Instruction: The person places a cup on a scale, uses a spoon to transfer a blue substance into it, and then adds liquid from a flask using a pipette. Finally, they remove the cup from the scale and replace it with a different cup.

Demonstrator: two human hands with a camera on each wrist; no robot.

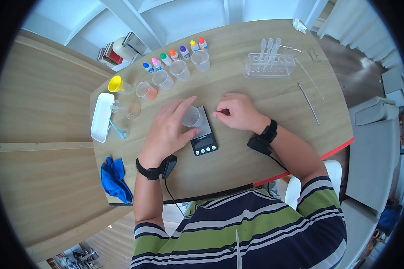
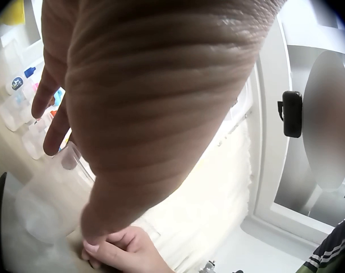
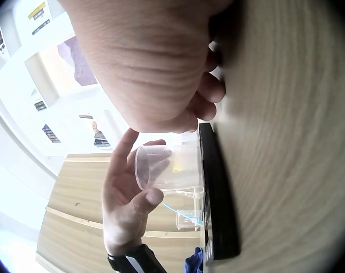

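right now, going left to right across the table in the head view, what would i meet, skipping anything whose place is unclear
white tray → cup with orange-pink liquid → scale → test tube rack → metal rod

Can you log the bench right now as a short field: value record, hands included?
left hand: fingers spread around the cup, contact unclear
right hand: rests on the table, fingers loosely curled
clear plastic cup: upright on the scale
black-and-silver digital scale: reading illegible
small bottles with coloured caps: seven, in a row
other clear cups near bottles: four, one tinted orange-pink
clear plastic rack: right side, holding tubes
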